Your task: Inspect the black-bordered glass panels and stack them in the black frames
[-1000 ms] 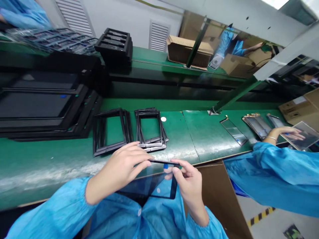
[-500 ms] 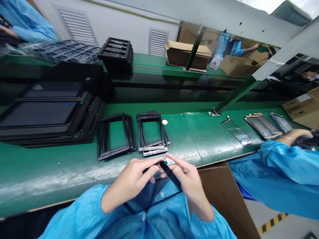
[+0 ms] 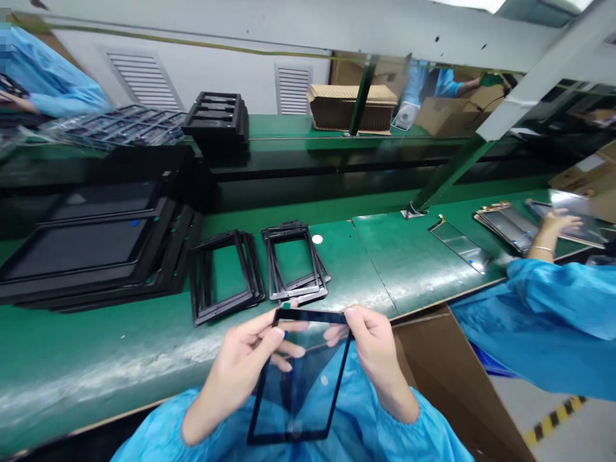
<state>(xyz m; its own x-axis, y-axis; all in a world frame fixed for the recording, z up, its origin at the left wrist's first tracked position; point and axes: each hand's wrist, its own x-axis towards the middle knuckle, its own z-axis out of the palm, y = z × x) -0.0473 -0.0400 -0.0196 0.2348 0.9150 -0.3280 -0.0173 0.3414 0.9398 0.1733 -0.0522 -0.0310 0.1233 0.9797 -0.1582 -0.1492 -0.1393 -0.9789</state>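
head view: both hands [image 3: 240, 356] at upper corners of black-bordered clear panel [image 3: 308, 391]

Panel [image 3: 312, 378] is clear, black-bordered; frames [image 3: 221, 310] black, bench [image 3: 351, 273] green, sleeves [image 3: 423, 436] bright blue, carton [image 3: 447, 378] brown, floor tape [image 3: 553, 420] striped yellow and black, wall vents [image 3: 294, 90] whitish.

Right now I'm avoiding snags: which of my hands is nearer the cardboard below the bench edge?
Right: the right hand is just left of the cardboard; the left hand is farther left, across the panel.
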